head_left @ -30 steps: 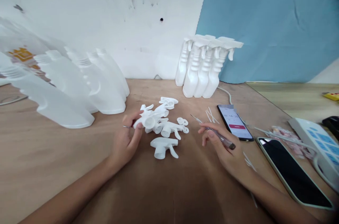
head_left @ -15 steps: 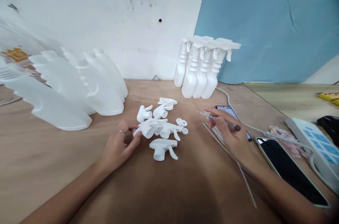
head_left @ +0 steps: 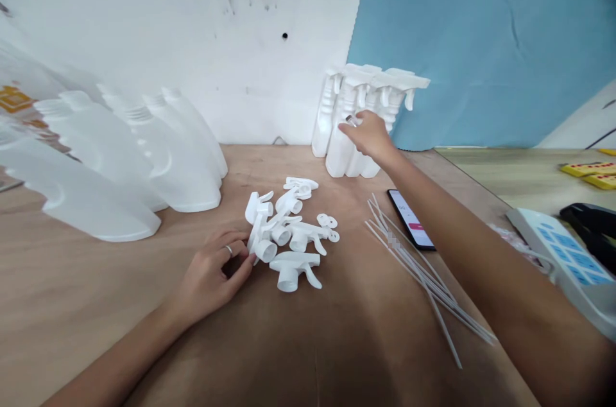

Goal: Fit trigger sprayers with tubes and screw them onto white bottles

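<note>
My left hand (head_left: 216, 272) rests on the table with its fingertips closed on a white spray head (head_left: 262, 241) at the left side of a loose pile. Nearer me lies another spray head (head_left: 294, 269), and small white washers (head_left: 328, 221) are at the pile's right. My right hand (head_left: 368, 134) is raised in front of the assembled white spray bottles (head_left: 342, 149), pinching a small object at its fingertips that is too small to make out. Thin white tubes (head_left: 423, 278) lie in a bundle below my right forearm.
Several capless white bottles (head_left: 187, 182) lean together at the left. A lit phone (head_left: 409, 217) lies beside the tubes, partly under my right forearm. Farther right are a power strip (head_left: 553, 246) and a black object (head_left: 591, 227). A wall stands behind, with blue cloth (head_left: 457, 41).
My right hand has moved up and away from the tubes to the assembled bottles. The spray head at my left fingertips has turned and shifted slightly. The view has shifted a little.
</note>
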`<state>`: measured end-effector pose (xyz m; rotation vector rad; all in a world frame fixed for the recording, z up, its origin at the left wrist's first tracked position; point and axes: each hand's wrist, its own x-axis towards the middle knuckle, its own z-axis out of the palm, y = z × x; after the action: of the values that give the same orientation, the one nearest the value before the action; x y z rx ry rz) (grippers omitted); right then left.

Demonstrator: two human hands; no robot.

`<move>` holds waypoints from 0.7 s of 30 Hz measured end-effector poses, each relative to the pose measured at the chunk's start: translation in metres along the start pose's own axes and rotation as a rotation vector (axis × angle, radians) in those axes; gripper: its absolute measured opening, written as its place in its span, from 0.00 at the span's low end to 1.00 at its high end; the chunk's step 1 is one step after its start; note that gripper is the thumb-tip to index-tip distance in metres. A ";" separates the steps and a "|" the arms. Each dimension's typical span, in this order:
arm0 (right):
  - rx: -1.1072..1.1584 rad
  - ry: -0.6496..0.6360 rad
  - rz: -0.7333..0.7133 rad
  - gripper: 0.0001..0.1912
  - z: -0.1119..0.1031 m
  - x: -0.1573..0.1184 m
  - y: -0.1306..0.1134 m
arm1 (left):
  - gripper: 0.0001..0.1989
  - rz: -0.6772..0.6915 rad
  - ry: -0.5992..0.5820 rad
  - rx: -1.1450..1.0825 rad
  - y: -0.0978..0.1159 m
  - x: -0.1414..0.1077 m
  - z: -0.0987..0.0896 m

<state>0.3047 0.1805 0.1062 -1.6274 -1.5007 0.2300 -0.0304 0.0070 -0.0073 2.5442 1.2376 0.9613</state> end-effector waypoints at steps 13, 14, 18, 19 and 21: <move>-0.030 0.193 -0.170 0.13 -0.031 -0.057 -0.027 | 0.07 0.038 -0.050 0.062 -0.006 -0.003 -0.004; 0.034 0.200 -0.190 0.13 -0.043 -0.071 -0.030 | 0.06 0.065 -0.064 0.078 -0.005 -0.003 -0.006; 0.282 0.006 -0.138 0.13 -0.083 -0.129 -0.029 | 0.04 0.139 -0.119 0.085 0.000 0.000 -0.012; 0.348 -0.077 -0.093 0.13 -0.087 -0.141 -0.025 | 0.04 0.145 -0.125 0.079 0.002 0.001 -0.013; 0.486 -0.210 -0.006 0.13 -0.090 -0.162 -0.014 | 0.04 0.150 -0.126 0.076 0.004 0.002 -0.013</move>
<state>0.3132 -0.0050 0.1021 -1.2352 -1.4593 0.7220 -0.0347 0.0045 0.0051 2.7416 1.0820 0.7810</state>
